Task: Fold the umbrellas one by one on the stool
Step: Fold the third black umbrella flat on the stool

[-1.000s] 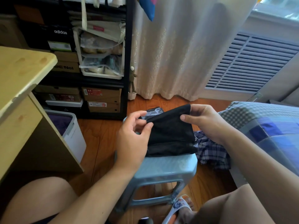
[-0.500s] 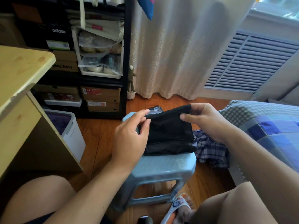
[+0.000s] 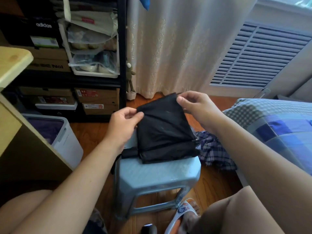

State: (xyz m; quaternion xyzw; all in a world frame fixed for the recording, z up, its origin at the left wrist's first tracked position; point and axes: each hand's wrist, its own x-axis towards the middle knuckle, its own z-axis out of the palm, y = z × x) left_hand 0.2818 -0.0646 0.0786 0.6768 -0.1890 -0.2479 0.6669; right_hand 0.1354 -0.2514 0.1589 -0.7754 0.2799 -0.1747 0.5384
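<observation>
A black umbrella lies collapsed on the light blue plastic stool, its canopy fabric lifted into a flat panel above the seat. My left hand pinches the panel's upper left corner between thumb and fingers. My right hand pinches the upper right corner, a little higher. The umbrella's lower end rests on the stool's back edge, and a dark part sticks out to the left. Its shaft and handle are hidden by the fabric.
A wooden desk stands at the left with a white bin beside it. Black shelves with shoe boxes fill the back left. A checked bed cover and plaid cloth lie at the right. My slippered foot is by the stool.
Both hands have raised the black fabric and pulled its top corners apart, spreading it flatter. My left hand shifted from the fabric's side to its upper left corner.
</observation>
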